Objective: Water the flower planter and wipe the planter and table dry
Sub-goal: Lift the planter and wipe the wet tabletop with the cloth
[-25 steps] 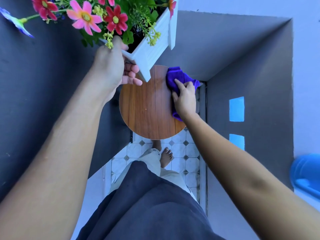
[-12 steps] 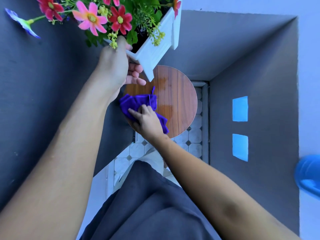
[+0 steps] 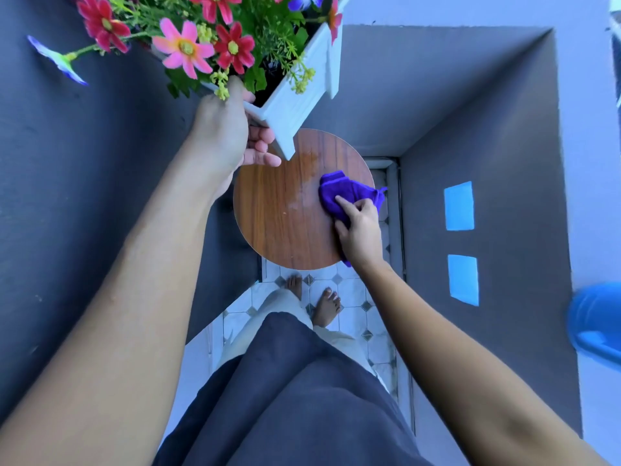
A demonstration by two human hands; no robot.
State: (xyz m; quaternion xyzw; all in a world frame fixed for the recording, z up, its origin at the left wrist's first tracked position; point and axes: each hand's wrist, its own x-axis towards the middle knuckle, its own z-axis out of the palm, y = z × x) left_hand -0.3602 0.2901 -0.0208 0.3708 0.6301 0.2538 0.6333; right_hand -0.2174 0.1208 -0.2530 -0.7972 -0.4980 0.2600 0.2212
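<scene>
My left hand [image 3: 232,132] grips the near corner of a white flower planter [image 3: 295,99] and holds it tilted up, above the far left of the table. Pink, red and blue flowers [image 3: 201,45] fill the planter. The small round wooden table [image 3: 282,223] stands below, with a faint wet smear on its far middle. My right hand [image 3: 359,230] presses a purple cloth [image 3: 342,193] flat on the table's right side.
Dark grey walls close in on the left, back and right. A blue plastic object [image 3: 594,324] shows at the right edge. Two blue patches [image 3: 460,206] mark the right wall. My bare feet [image 3: 322,301] stand on white tiled floor just before the table.
My right hand swept the cloth from the table's right side to its left and back to the right. The planter stays lifted in my left hand.
</scene>
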